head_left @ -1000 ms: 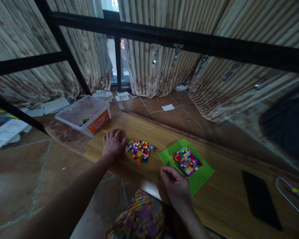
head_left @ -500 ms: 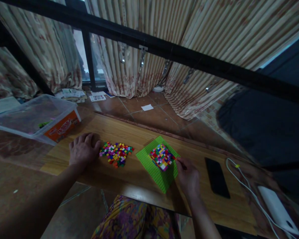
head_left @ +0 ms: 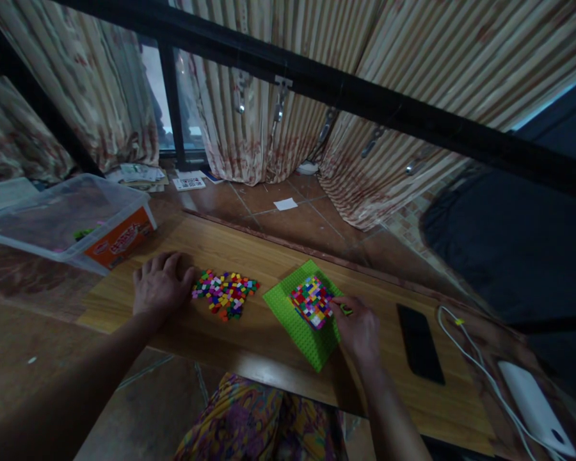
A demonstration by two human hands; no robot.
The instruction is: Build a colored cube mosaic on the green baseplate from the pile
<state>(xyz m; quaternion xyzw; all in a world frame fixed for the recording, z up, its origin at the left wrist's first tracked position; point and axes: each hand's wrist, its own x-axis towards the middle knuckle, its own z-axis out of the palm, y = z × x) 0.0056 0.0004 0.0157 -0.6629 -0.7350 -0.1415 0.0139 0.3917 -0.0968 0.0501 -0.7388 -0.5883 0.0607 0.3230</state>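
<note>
Small multicoloured plastic building bricks (head_left: 226, 294) are seen in a loose pile on the wooden table (head_left: 249, 250), and more of them are pressed together into a colourful patch (head_left: 312, 301) on a square green studded baseplate (head_left: 295, 323) that lies just to the right of the pile. The left hand (head_left: 159, 289) is laid flat, palm down, on the table with its fingers (head_left: 166, 262) slightly spread, its thumb side touching the left edge of the loose pile. The right hand (head_left: 358, 330) is rested on the right corner of the baseplate, just beside the assembled patch; its fingertips are drawn together at the patch's right edge, where a small green piece (head_left: 346, 310) is seen, though whether it is pinched cannot be told. A clear plastic storage box with an orange label (head_left: 72, 224) is found at the far left end of the table. A black smartphone (head_left: 420, 342) is laid flat to the right of the right hand, and a white cable (head_left: 475, 358) and a white power bank (head_left: 532, 406) are seen beyond it. Striped patterned curtains (head_left: 269, 128) are hung behind a black metal bar (head_left: 365, 105).
</note>
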